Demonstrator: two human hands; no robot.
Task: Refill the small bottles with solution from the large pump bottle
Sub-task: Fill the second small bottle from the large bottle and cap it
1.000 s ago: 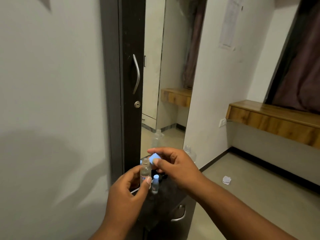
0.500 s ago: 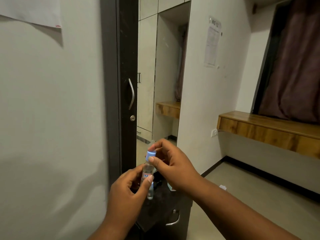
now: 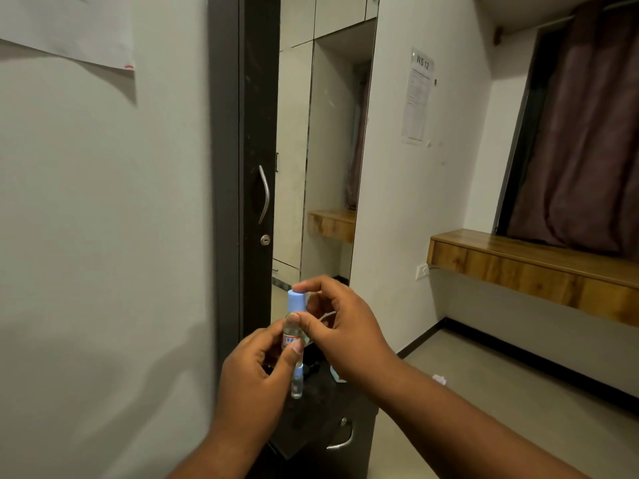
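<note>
My left hand (image 3: pixel 256 378) grips a small clear bottle (image 3: pixel 291 335) with a red and white label, held upright above a dark cabinet. On the bottle's neck sits a light blue cap (image 3: pixel 297 301), pinched between the thumb and forefinger of my right hand (image 3: pixel 340 328). A second small bottle (image 3: pixel 296 383) with a blue cap stands on the cabinet top just below, partly hidden by my left thumb. The large pump bottle is hidden from view.
The dark cabinet (image 3: pixel 332 423) with a metal drawer handle stands against the wall beside a dark door frame (image 3: pixel 242 167) and a tall mirror. A wooden shelf (image 3: pixel 532 267) runs along the right wall. A crumpled paper (image 3: pixel 439 379) lies on the floor.
My right hand brought the blue cap onto the bottle's neck and now pinches it there. The camera tilted upward, so the hands sit lower in view.
</note>
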